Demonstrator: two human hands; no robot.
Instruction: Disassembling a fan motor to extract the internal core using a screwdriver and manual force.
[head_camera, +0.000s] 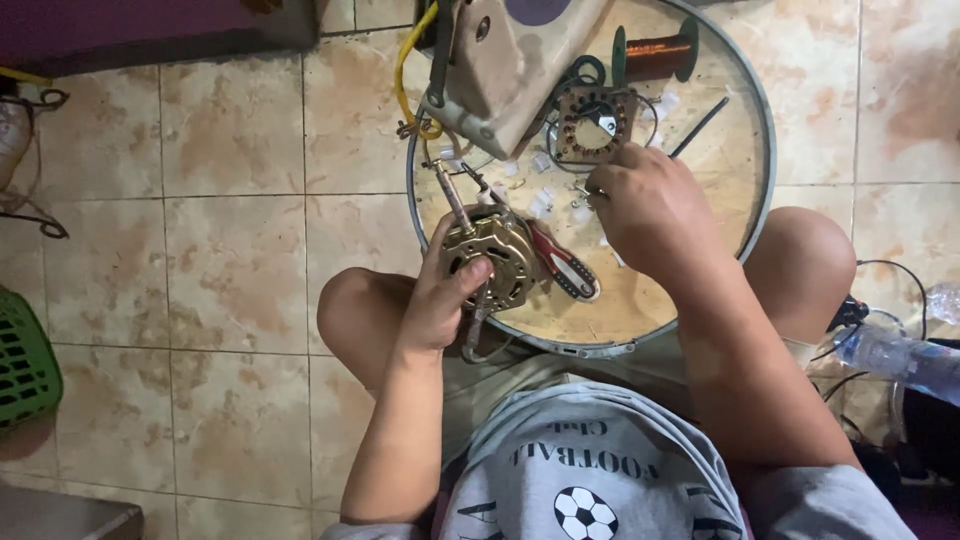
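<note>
Gripped the brass-coloured motor (490, 255) at the round tray's (762, 120) near-left edge, left hand (440, 300) fingers curled tight; right hand (645, 210) fingertips pinched together among small white pieces (540, 205) mid-tray

Green basket (25, 360) at floor's left edge; clear plastic bottle (895, 355) lying at right

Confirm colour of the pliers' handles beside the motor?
Red and white handles on the pliers, clearest in the head view.
</note>
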